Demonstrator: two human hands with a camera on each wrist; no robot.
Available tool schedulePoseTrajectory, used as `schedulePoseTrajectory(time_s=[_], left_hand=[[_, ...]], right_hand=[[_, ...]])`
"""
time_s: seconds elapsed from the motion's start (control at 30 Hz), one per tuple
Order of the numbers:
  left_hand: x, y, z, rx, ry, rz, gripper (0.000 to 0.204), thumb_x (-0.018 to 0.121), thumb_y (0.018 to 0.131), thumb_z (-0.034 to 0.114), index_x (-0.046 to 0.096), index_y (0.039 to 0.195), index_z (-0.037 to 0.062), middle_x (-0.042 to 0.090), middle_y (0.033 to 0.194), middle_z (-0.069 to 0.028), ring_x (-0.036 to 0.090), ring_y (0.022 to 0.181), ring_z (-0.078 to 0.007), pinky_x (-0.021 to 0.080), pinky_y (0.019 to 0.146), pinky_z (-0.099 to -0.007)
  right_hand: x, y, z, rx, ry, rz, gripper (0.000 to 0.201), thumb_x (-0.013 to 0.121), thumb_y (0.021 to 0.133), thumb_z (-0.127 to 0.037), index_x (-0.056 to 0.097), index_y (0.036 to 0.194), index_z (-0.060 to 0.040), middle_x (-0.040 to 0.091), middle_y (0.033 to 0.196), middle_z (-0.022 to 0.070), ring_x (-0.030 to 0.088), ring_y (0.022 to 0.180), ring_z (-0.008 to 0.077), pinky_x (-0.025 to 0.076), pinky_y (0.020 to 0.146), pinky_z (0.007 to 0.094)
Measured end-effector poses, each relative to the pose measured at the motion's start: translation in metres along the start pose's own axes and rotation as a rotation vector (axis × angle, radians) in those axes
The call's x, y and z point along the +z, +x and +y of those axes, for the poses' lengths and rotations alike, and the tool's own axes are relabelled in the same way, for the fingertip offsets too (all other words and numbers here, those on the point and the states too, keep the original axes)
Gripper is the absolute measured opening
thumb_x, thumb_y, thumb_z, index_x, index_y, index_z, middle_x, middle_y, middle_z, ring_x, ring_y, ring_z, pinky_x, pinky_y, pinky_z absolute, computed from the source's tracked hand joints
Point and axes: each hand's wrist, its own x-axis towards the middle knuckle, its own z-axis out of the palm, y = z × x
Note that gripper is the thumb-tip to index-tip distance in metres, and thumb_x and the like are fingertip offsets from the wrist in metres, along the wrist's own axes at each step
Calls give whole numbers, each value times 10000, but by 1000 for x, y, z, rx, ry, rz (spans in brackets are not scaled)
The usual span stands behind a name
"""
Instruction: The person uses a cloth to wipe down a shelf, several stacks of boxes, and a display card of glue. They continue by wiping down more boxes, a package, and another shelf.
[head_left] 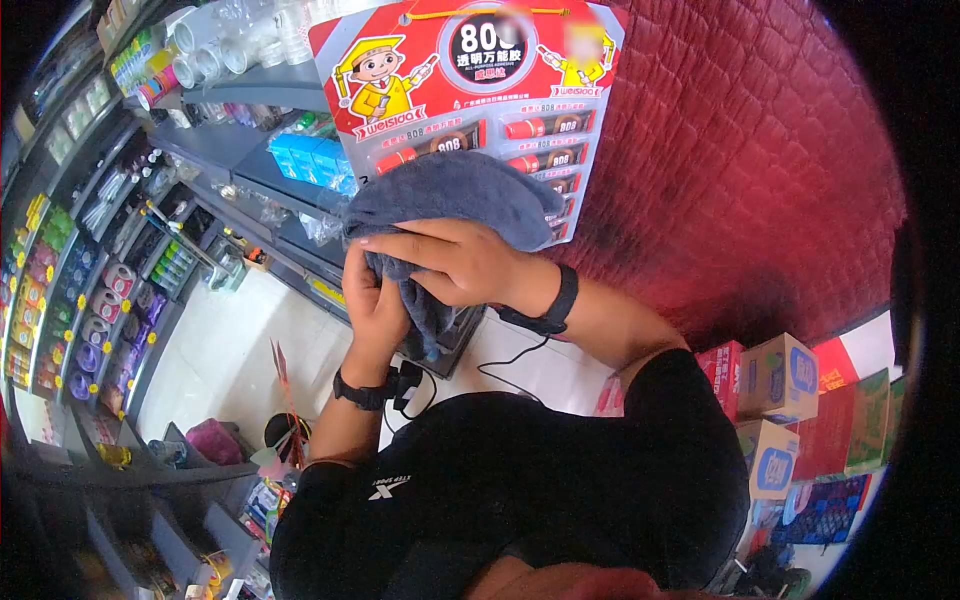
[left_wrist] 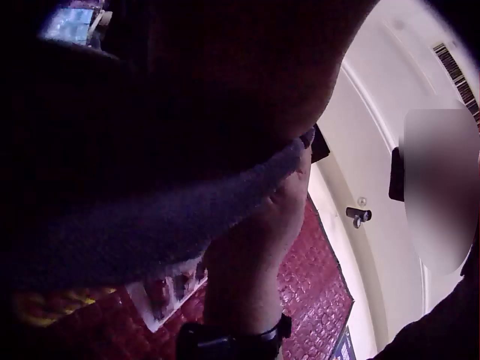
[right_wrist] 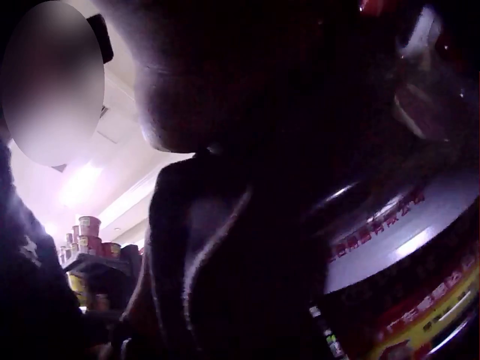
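Observation:
A dark grey-blue cloth [head_left: 450, 195] is bunched between both hands in the head view, in front of a hanging display card of glue tubes [head_left: 545, 125]. My left hand [head_left: 375, 305] holds the cloth's hanging folds from the left. From the right, my right hand [head_left: 455, 262] grips the cloth, its fingers pointing left across it toward the left hand. The cloth covers the lower left part of the card. In the left wrist view the cloth [left_wrist: 150, 221] stretches up to the right hand [left_wrist: 259, 240]. The right wrist view is mostly dark, with cloth folds [right_wrist: 199, 247] near its middle.
A red quilted surface [head_left: 720, 150] stands behind the card on the right. Shelves of goods [head_left: 90, 300] curve along the left. Light blue boxes [head_left: 310, 158] sit on a grey shelf beside the card. Cartons [head_left: 780, 380] are stacked at right, and a black cable [head_left: 510, 365] crosses the floor.

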Motion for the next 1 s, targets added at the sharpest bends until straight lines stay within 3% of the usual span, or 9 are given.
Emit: schedulePoseTrajectory(time_s=[0.13,0.3,0.53,0.67,0.7,0.8,0.87,0.97,1.0], left_hand=[[8,-4,-9,54,83,118,328,531,1077,13,529,1401,-38,637,1330,-108,616,1222,-173,488,1055,-324],[16,-11,-10,20,107,210,378,553,1086,35,504,1452,-49,652,1327,-114,627,1205,-179,493,1061,-338],[15,-10,-6,5,209,231,367,609,1098,117,535,1419,-45,662,1278,-115,638,1129,-169,506,1014,-320],[14,-9,-6,15,226,294,341,621,1094,112,553,1392,-39,674,1218,-102,641,1067,-161,511,974,-308],[14,-7,-3,14,232,286,341,621,1094,112,553,1392,-39,674,1218,-102,641,1067,-161,511,974,-308],[12,-1,5,-32,239,288,337,633,1088,108,558,1382,-39,677,1198,-95,638,1046,-156,509,958,-298],[8,-1,1,-25,230,274,334,645,1082,110,568,1374,-34,684,1181,-89,637,1040,-148,507,951,-291],[21,2,16,-27,223,247,337,671,1066,119,584,1358,-26,697,1159,-83,644,1027,-148,511,936,-290],[19,4,5,100,371,274,333,682,1051,116,596,1337,-30,706,1127,-88,653,997,-147,516,913,-285]], right_hand=[[8,-10,2,28,39,0,681,702,828,34,609,1491,-92,675,1423,89,683,1207,300,577,1009,395],[21,-23,-5,91,89,164,695,675,883,-18,527,1559,-81,608,1486,197,605,1326,411,457,1161,493],[28,-60,7,272,-11,276,724,769,923,-144,469,1572,-27,585,1495,222,569,1314,536,479,1115,513],[0,-58,16,187,-232,462,678,801,941,-200,517,1546,-85,601,1497,197,566,1332,516,473,1139,539],[-15,-52,31,49,-271,480,754,871,869,-215,526,1512,-27,619,1459,216,592,1310,509,495,1105,530],[-53,-24,35,121,-219,457,811,860,872,-228,482,1559,-25,542,1536,264,533,1387,517,438,1173,516],[-64,-18,41,209,-342,316,834,795,914,-250,408,1619,-31,394,1628,333,407,1495,521,354,1235,515],[-45,-25,56,209,-197,390,882,743,937,-223,288,1680,-84,280,1667,364,314,1528,546,299,1264,527],[-36,-29,59,205,-199,387,882,743,937,-223,288,1680,-84,280,1667,364,314,1528,546,299,1264,527]])
